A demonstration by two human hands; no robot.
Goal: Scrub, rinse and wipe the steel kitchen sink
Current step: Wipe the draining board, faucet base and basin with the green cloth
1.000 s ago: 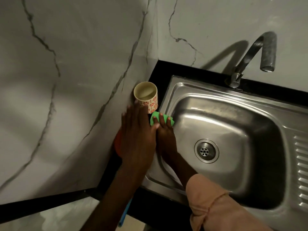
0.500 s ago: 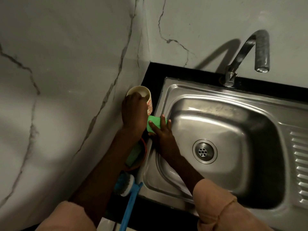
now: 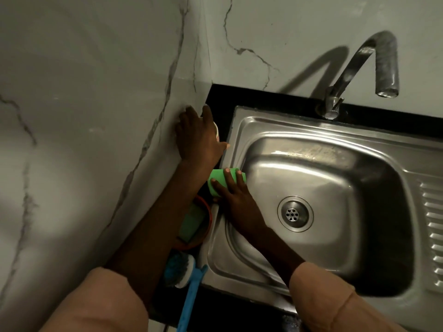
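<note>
Head view: right hand (image 3: 236, 195) presses a green sponge (image 3: 217, 182) flat-fingered on the left rim of the steel sink (image 3: 335, 188), fingers spread, thumb at the sponge's side. Left hand (image 3: 199, 137) covers a cup (image 3: 215, 130) on the black counter (image 3: 263, 97) just left of the sink, by the marble wall (image 3: 96, 116); grip unclear. Orange bowl (image 3: 206, 226) and blue brush (image 3: 189, 291) sit near-left of the sink. Faucet (image 3: 354, 68) at the back.

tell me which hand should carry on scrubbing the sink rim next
Right. The right hand already presses the green sponge on the sink rim; the left hand covers the cup.
</note>
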